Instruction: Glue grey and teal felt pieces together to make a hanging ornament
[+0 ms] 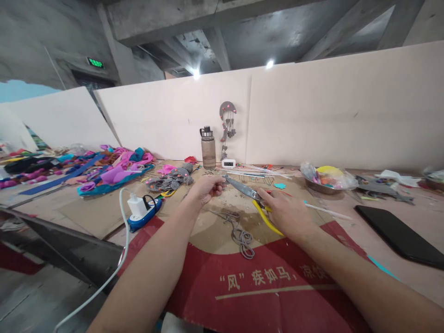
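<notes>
My right hand (284, 210) is closed round a pair of scissors (244, 188) with yellow handles, its blades pointing left. At the blade tips my left hand (209, 188) pinches a small grey piece (225, 178), too small to make out clearly. Below the hands, a tangle of grey cord (243, 236) lies on the cardboard sheet (277, 305). Grey cut pieces with pink dots (171, 179) are heaped to the left of my left hand. A grey moon-shaped hanging ornament (228, 111) is on the white board behind.
A water bottle (208, 150) and a small digital clock (228, 163) stand at the back. Left are a power strip (144, 217) and colourful felt scraps (118, 171). Right are a metal bowl (324, 187) and a black phone (398, 233).
</notes>
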`<state>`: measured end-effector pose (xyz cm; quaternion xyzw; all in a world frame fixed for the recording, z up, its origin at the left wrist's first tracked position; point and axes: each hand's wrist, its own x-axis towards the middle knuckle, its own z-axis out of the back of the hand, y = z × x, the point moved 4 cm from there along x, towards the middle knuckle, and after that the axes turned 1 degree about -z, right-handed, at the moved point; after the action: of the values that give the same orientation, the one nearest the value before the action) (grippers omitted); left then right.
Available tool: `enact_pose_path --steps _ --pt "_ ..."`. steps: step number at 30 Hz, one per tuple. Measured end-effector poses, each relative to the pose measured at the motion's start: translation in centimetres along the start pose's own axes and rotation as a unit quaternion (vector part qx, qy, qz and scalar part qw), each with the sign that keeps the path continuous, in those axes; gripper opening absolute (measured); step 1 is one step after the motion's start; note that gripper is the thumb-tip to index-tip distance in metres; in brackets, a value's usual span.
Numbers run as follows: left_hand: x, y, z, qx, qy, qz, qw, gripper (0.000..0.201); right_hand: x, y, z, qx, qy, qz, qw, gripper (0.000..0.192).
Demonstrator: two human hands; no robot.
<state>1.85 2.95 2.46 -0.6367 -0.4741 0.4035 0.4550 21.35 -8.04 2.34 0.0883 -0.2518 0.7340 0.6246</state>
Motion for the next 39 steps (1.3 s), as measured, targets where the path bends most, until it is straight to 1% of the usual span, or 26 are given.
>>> enact_pose_path --steps 4,8,11,17,20,29,36,39 --pt "-0.2 -0.1 -0.1 -0.005 -0.002 0.015 1.000 0.016 0.0 -0.1 0.1 0.000 -0.010 0.000 1.000 0.030" --pt "-0.6 -0.3 -0.1 -0.003 -0.013 0.021 1.000 0.017 0.1 -0.2 0.4 0.014 -0.039 0.007 0.999 0.043" --pt "-0.7 -0.4 -0.1 0.002 -0.020 0.018 1.000 0.017 0.2 -0.4 0.3 0.026 -0.046 0.011 0.999 0.047" --pt "-0.5 -0.3 -0.2 0.008 -0.007 0.023 1.000 0.017 0.2 -0.5 0.1 0.018 -0.053 0.014 0.998 0.047" --pt "-0.7 -0.4 -0.3 0.004 -0.003 0.027 1.000 0.018 0.2 -0.5 0.1 0.013 -0.045 0.014 0.999 0.048" --pt "-1.0 -0.6 -0.2 -0.011 -0.010 0.024 1.000 0.017 0.2 -0.6 0.5 0.015 -0.026 0.012 0.999 0.050" --pt "-0.9 -0.6 -0.1 -0.002 -0.018 0.027 0.999 0.021 0.2 -0.5 0.5 -0.006 -0.029 0.030 0.999 0.049" --pt "-0.9 -0.6 -0.1 -0.001 -0.021 0.025 0.999 0.021 0.1 -0.4 0.6 -0.004 -0.029 0.027 0.999 0.047"
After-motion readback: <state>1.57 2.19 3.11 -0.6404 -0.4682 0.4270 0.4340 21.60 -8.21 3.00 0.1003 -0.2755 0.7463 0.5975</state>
